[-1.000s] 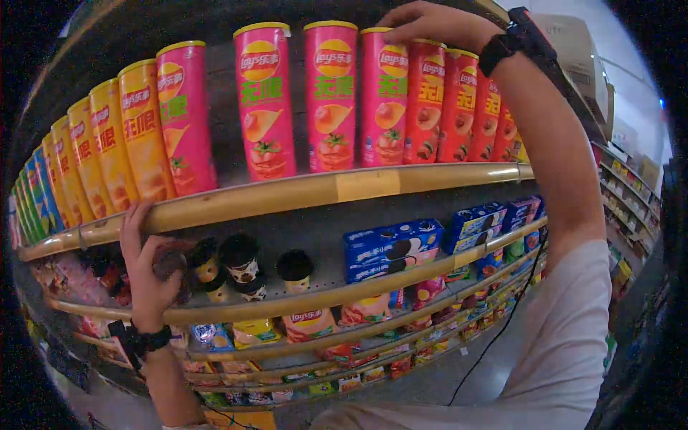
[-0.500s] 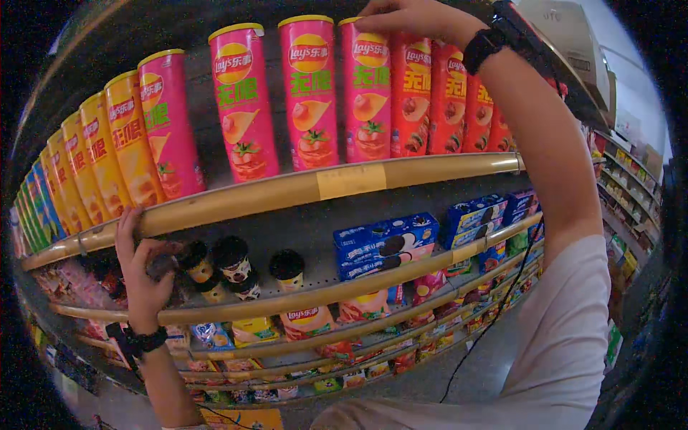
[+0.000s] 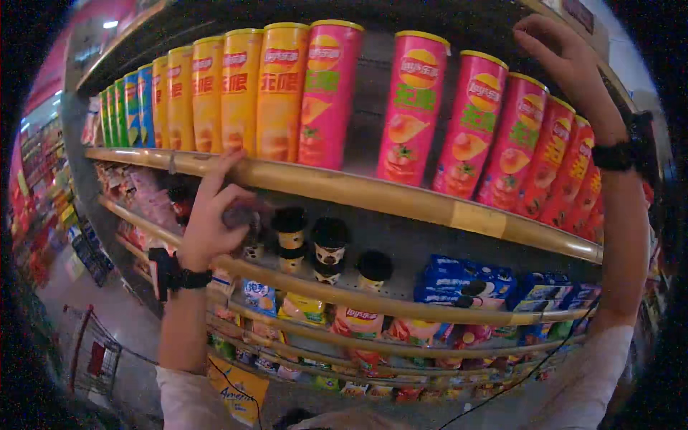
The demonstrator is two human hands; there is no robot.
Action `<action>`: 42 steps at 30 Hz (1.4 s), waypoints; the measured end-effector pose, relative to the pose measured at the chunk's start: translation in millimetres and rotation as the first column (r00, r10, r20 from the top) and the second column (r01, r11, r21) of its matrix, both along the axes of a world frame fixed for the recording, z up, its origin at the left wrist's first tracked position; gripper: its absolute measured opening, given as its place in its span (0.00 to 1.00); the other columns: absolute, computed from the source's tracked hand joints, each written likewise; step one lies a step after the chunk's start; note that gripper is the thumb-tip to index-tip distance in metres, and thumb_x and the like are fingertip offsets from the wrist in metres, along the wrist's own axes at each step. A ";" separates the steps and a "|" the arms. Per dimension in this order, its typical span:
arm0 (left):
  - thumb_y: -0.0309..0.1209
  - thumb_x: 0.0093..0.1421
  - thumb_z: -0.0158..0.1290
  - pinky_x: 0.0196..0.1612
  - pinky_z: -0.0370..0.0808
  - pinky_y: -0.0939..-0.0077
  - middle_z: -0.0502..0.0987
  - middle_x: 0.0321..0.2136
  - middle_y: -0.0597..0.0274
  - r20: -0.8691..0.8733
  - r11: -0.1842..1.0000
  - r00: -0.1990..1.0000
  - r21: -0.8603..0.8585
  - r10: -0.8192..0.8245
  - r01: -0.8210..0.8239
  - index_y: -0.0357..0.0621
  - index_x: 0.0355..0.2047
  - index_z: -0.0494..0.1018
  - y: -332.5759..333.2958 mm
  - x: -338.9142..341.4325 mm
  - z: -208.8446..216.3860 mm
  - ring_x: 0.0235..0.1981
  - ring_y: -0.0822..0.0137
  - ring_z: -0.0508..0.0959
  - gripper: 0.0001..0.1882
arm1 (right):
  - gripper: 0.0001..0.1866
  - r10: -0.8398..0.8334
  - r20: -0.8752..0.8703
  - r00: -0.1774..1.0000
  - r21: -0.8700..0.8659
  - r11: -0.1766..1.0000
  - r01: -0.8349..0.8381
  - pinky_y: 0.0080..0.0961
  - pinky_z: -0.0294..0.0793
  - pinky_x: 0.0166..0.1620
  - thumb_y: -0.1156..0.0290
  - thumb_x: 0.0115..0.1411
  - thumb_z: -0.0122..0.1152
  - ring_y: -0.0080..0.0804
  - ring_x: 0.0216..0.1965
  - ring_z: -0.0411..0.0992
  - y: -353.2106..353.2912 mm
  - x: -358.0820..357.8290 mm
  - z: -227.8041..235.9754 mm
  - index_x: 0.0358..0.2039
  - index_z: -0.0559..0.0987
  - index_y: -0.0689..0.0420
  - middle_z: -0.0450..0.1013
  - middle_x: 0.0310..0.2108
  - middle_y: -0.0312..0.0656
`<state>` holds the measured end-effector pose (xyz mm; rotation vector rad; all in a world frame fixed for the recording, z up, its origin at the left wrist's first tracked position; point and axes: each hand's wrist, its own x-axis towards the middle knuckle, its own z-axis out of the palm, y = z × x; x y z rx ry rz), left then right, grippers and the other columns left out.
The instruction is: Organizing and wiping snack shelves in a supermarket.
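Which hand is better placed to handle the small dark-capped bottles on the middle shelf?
The left. The left hand is at the middle shelf, fingers curled on a dark-capped bottle beside the other small bottles. The right hand is up on the tall pink canisters, one shelf above.

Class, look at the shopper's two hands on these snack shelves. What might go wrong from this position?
1. The right hand is raised to the tops of the tall pink cans, which stand tightly packed near the shelf edge; a knock might topple one forward.
2. The left hand reaches among small dark-lidded cups stacked in twos; a nudge might bring a stack down.
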<state>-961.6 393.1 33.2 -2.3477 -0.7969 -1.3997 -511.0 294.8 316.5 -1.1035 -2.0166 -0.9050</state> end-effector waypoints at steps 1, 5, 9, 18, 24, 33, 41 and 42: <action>0.21 0.35 0.57 0.69 0.53 0.53 0.62 0.64 0.47 0.013 1.000 1.000 0.012 -0.006 0.006 0.43 0.32 0.72 3.4 -9.1 0.3 0.68 0.42 0.56 0.18 | 0.18 -0.029 0.068 0.997 -0.033 0.999 0.031 0.24 0.70 0.50 0.61 0.63 0.61 0.23 0.47 0.70 -0.3 -17.3 -1.3 0.45 0.76 0.64 0.74 0.43 0.37; 0.18 0.36 0.56 0.68 0.56 0.54 0.63 0.63 0.46 0.025 0.999 0.999 -0.004 0.033 -0.033 0.41 0.33 0.73 11.4 -44.3 -7.9 0.67 0.42 0.58 0.19 | 0.20 -0.025 0.120 0.992 -0.030 0.999 0.028 0.33 0.75 0.40 0.58 0.59 0.62 0.36 0.35 0.76 -1.3 -123.9 -43.8 0.41 0.80 0.64 0.78 0.33 0.47; 0.21 0.36 0.56 0.65 0.59 0.50 0.66 0.60 0.47 -0.034 0.997 0.999 0.080 -0.008 0.011 0.42 0.32 0.73 27.8 -69.9 -2.6 0.65 0.41 0.61 0.18 | 0.21 -0.036 0.168 0.985 -0.068 0.997 0.047 0.32 0.75 0.40 0.56 0.60 0.62 0.39 0.35 0.76 34.3 -172.8 -31.4 0.42 0.80 0.63 0.79 0.34 0.47; 0.24 0.33 0.60 0.65 0.56 0.48 0.68 0.60 0.49 -0.071 0.986 0.996 0.154 -0.054 0.064 0.48 0.32 0.72 55.0 -75.1 -12.8 0.64 0.42 0.61 0.20 | 0.37 -0.214 -0.007 0.977 -0.532 0.828 0.178 0.34 0.69 0.51 0.41 0.56 0.63 0.39 0.49 0.71 86.8 -218.8 -5.1 0.52 0.76 0.63 0.75 0.48 0.49; 0.21 0.33 0.60 0.62 0.60 0.50 0.69 0.59 0.52 -0.034 0.985 0.998 0.162 -0.050 0.055 0.46 0.31 0.72 51.8 -69.5 -12.3 0.64 0.43 0.62 0.20 | 0.36 -0.222 -0.018 0.975 -0.590 0.789 0.169 0.32 0.69 0.48 0.43 0.56 0.65 0.37 0.48 0.72 72.1 -222.4 -2.0 0.51 0.77 0.63 0.76 0.46 0.47; 0.22 0.32 0.59 0.65 0.57 0.49 0.67 0.61 0.51 -0.035 0.991 0.999 0.135 -0.011 0.016 0.45 0.31 0.72 45.1 -78.1 -12.5 0.66 0.42 0.59 0.20 | 0.34 -0.155 -0.008 0.988 -0.579 0.806 0.122 0.31 0.71 0.49 0.44 0.55 0.66 0.36 0.46 0.74 82.6 -202.8 2.9 0.50 0.78 0.62 0.77 0.45 0.46; 0.20 0.35 0.59 0.66 0.55 0.49 0.66 0.61 0.49 -0.043 0.993 0.999 0.110 -0.028 0.033 0.43 0.29 0.72 41.9 -67.3 -12.4 0.67 0.42 0.58 0.17 | 0.32 -0.120 0.027 0.992 -0.609 0.785 0.112 0.30 0.73 0.46 0.45 0.57 0.63 0.36 0.44 0.75 69.7 -193.1 -6.6 0.50 0.78 0.61 0.77 0.44 0.46; 0.20 0.35 0.59 0.66 0.55 0.49 0.66 0.61 0.49 -0.038 0.994 0.999 0.108 -0.014 0.018 0.43 0.29 0.72 41.3 -68.6 -11.9 0.67 0.42 0.58 0.17 | 0.32 -0.106 0.032 0.994 -0.610 0.786 0.103 0.30 0.73 0.46 0.45 0.57 0.63 0.36 0.44 0.75 75.2 -192.1 -3.7 0.50 0.78 0.61 0.77 0.44 0.46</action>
